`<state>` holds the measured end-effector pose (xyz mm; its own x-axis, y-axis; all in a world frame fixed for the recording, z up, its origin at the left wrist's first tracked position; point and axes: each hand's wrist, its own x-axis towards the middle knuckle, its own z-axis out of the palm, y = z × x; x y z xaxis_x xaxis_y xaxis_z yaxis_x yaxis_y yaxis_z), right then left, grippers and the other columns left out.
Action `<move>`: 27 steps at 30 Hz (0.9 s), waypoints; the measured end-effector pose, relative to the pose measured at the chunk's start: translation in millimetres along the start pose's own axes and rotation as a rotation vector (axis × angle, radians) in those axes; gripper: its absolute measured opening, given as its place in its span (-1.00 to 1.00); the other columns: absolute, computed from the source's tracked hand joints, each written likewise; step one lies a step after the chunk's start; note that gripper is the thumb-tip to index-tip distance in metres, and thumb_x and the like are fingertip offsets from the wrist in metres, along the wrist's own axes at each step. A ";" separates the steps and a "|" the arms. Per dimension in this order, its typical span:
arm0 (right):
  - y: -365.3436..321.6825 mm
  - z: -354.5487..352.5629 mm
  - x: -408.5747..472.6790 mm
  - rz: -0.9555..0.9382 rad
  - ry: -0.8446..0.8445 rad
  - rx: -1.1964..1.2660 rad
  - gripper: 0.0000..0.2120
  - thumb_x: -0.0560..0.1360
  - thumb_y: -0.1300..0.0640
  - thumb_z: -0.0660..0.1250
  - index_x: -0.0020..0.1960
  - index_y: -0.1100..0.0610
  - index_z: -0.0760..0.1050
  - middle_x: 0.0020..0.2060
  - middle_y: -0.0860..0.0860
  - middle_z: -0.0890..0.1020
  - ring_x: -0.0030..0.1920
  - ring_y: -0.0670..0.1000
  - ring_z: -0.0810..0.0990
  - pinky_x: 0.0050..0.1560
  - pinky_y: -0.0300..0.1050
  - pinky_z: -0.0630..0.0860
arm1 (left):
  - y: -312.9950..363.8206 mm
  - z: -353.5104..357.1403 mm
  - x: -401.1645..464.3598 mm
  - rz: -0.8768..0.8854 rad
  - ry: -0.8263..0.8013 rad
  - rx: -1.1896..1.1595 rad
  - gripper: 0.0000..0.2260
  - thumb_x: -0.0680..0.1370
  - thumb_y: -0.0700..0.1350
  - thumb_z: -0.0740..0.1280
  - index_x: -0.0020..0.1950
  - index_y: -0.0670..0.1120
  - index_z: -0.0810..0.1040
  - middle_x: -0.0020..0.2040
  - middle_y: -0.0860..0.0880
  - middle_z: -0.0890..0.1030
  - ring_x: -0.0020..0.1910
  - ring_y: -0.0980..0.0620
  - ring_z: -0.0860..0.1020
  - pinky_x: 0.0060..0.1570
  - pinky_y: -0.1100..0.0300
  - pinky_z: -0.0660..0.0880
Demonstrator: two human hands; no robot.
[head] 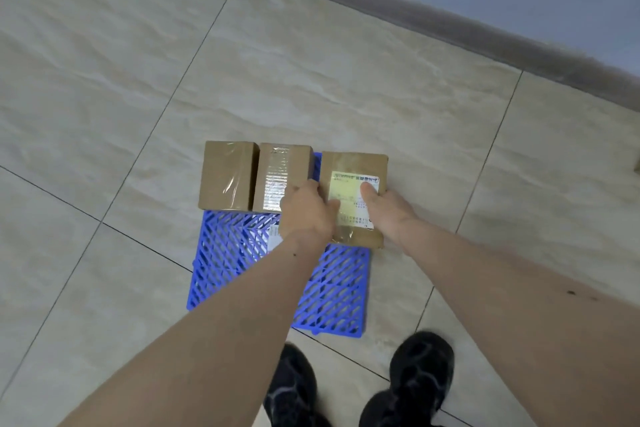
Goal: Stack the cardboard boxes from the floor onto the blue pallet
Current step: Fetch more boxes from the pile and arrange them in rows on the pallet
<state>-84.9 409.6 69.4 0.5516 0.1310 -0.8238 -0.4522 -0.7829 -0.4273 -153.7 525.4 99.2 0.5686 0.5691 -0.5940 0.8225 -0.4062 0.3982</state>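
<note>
The tiled floor (311,80) carries the blue pallet (332,295), which lies beneath both hands. Two taped cardboard boxes (228,175) stand side by side on it, just left of the left hand (304,211). Between that hand and the right hand (384,208), both gripping its sides, sits the labelled box (353,166).

Both arms reach forward, left hand (304,215) and right hand (384,210) curled, gripping.
</note>
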 end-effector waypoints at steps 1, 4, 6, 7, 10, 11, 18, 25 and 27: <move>2.3 8.4 12.3 0.006 0.003 0.003 -0.50 0.60 -0.19 0.08 0.29 0.15 0.48 0.15 0.11 0.61 0.12 0.15 0.57 0.17 -0.06 0.46 | -5.5 5.8 10.2 -0.002 0.023 0.038 -0.80 0.50 0.00 0.40 0.00 -0.10 0.52 0.03 -0.12 0.56 0.02 -0.13 0.56 -0.02 -0.03 0.56; 9.0 29.3 48.1 0.018 0.024 0.046 -0.51 0.60 -0.18 0.09 0.27 0.17 0.49 0.11 0.11 0.61 0.03 0.14 0.55 0.10 -0.07 0.44 | -15.7 20.9 37.6 -0.020 0.100 0.066 -0.79 0.48 0.00 0.42 0.03 -0.06 0.54 0.01 -0.05 0.61 0.00 -0.09 0.59 -0.02 0.01 0.56; 10.9 37.0 67.6 0.017 0.048 0.065 -0.52 0.60 -0.18 0.08 0.25 0.15 0.50 0.10 0.10 0.61 -0.01 0.12 0.52 0.08 -0.08 0.42 | -17.4 29.8 54.3 -0.024 0.132 0.081 -0.77 0.49 -0.02 0.40 0.11 -0.03 0.52 0.04 -0.03 0.61 0.05 -0.09 0.57 0.03 0.05 0.53; 11.0 40.0 76.2 0.016 0.058 0.063 -0.53 0.60 -0.18 0.08 0.25 0.14 0.50 0.09 0.10 0.60 -0.01 0.12 0.52 0.09 -0.08 0.41 | -17.9 33.6 62.2 -0.022 0.139 0.098 -0.78 0.49 -0.04 0.38 0.12 -0.02 0.52 0.04 -0.03 0.61 0.06 -0.09 0.57 0.02 0.07 0.50; 10.2 45.1 97.4 0.019 0.070 0.057 -0.50 0.58 -0.20 0.07 0.26 0.14 0.50 0.10 0.08 0.61 0.06 0.14 0.56 0.20 -0.04 0.44 | -17.0 45.4 81.0 -0.007 0.156 0.164 -0.88 0.48 -0.08 0.35 0.00 -0.01 0.53 -0.02 -0.04 0.62 0.01 -0.09 0.57 -0.05 0.08 0.48; 10.4 46.1 102.4 0.021 0.073 0.058 -0.48 0.57 -0.21 0.07 0.26 0.14 0.50 0.11 0.09 0.61 0.08 0.16 0.57 0.24 0.00 0.45 | -17.1 49.4 85.4 -0.003 0.169 0.175 -0.90 0.47 -0.09 0.36 -0.03 -0.01 0.53 -0.03 -0.04 0.61 0.00 -0.09 0.58 -0.04 0.06 0.50; 16.7 46.8 108.7 0.025 0.105 0.017 -0.41 0.56 -0.27 0.04 0.34 0.14 0.41 0.15 0.10 0.60 0.12 0.17 0.56 0.22 0.00 0.45 | -14.5 56.9 86.7 0.012 0.173 0.174 -0.74 0.48 -0.05 0.38 0.14 -0.07 0.52 0.14 -0.08 0.49 0.08 -0.11 0.53 -0.01 0.00 0.54; 19.1 6.1 51.6 -0.013 0.096 -0.147 -0.43 0.61 -0.22 0.03 0.35 0.23 0.32 0.24 0.20 0.52 0.23 0.22 0.48 0.09 0.00 0.37 | 16.4 31.7 40.4 0.033 0.191 0.221 -0.64 0.56 0.04 0.29 0.26 -0.11 0.38 0.19 -0.07 0.46 0.12 -0.13 0.52 -0.11 0.01 0.43; 29.5 -15.4 28.4 -0.037 0.085 -0.221 -0.44 0.61 -0.22 0.03 0.34 0.22 0.33 0.25 0.22 0.51 0.24 0.23 0.48 0.15 0.03 0.40 | 27.5 23.1 18.7 0.090 0.182 0.265 -0.67 0.58 0.04 0.26 0.27 -0.09 0.37 0.18 -0.06 0.47 0.12 -0.13 0.52 -0.14 0.02 0.41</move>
<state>-71.8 380.8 39.1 0.6265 0.1176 -0.7705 -0.2710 -0.8940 -0.3568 -120.9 508.3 82.9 0.6516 0.6312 -0.4208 0.7501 -0.6188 0.2333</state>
